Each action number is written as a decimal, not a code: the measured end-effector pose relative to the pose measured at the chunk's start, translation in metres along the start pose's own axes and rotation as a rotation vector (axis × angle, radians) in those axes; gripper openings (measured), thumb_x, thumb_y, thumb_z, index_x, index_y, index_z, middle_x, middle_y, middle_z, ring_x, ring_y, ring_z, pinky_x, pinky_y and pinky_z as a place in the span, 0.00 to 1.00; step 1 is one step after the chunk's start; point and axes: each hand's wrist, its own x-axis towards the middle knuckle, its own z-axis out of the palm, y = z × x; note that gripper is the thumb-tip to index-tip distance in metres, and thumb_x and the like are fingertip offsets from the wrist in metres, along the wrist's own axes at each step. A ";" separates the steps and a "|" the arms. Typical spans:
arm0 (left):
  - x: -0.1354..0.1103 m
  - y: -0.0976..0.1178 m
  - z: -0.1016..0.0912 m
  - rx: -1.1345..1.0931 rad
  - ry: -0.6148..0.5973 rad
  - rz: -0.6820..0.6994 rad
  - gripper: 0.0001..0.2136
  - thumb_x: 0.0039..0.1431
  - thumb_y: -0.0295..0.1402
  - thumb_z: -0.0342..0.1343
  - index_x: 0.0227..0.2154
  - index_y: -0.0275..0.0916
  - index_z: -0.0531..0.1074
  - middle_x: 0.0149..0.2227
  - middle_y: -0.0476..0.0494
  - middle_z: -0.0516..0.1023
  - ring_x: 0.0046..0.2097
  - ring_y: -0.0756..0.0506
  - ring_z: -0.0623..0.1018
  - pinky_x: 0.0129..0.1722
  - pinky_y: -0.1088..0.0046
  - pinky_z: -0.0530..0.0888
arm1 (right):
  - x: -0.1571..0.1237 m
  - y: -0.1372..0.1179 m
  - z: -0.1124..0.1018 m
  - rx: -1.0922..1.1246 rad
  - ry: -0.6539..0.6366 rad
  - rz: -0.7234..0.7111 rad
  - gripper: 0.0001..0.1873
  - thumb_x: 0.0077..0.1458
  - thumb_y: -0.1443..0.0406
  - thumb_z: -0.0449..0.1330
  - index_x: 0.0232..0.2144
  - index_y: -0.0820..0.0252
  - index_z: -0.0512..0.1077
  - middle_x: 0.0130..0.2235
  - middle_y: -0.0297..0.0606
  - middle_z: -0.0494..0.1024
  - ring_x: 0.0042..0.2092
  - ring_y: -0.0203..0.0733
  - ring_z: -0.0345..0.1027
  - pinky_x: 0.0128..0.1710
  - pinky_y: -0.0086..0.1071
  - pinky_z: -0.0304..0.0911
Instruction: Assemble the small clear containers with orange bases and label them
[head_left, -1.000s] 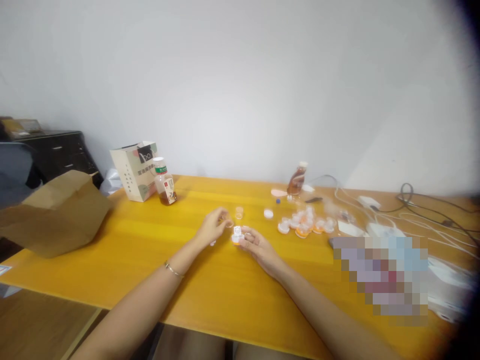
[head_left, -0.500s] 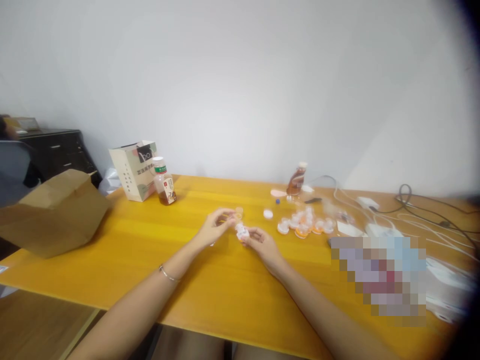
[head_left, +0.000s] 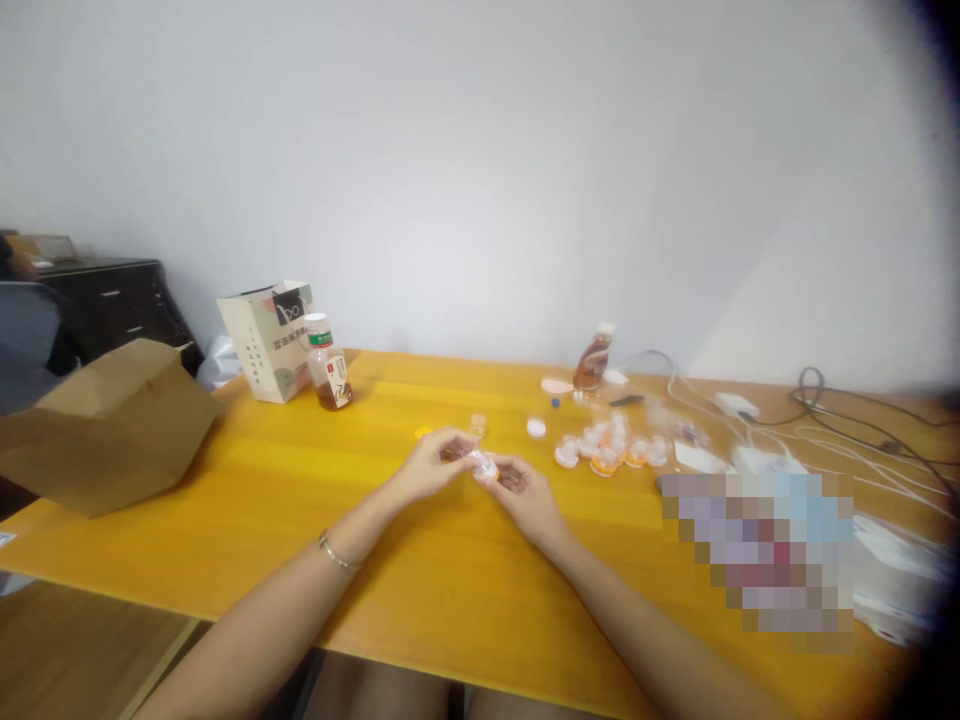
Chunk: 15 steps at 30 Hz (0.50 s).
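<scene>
Above the wooden table, both my hands are closed on one small clear plastic container [head_left: 484, 466] with white and orange parts. My left hand [head_left: 437, 464] grips its upper left side with thumb and fingertips. From the right, my right hand [head_left: 531, 500] pinches the lower part. Fingers cover some of the container, so its exact kind is hard to make out. Just beyond the hands lie a small clear piece [head_left: 478, 425] and a yellow round piece [head_left: 424, 432]. A white round cap [head_left: 535, 428] rests farther right.
Several similar small containers [head_left: 604, 465] cluster right of the hands. Behind them stands a brown drink bottle [head_left: 592, 360]. Another labelled bottle [head_left: 330, 370] is beside a printed paper bag [head_left: 259, 350]. A brown paper bag [head_left: 112, 430] sits left; cables [head_left: 814, 410] run along the right.
My left hand has come down onto the top of the container. The clear piece behind it now shows plainly, and the yellow round piece has come into view.
</scene>
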 end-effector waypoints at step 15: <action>-0.003 0.007 -0.002 0.183 0.045 -0.051 0.17 0.44 0.46 0.54 0.22 0.34 0.66 0.18 0.53 0.66 0.22 0.55 0.64 0.20 0.80 0.59 | -0.009 -0.007 0.002 -0.248 -0.042 -0.196 0.14 0.45 0.63 0.59 0.37 0.56 0.70 0.40 0.38 0.75 0.41 0.42 0.68 0.45 0.37 0.62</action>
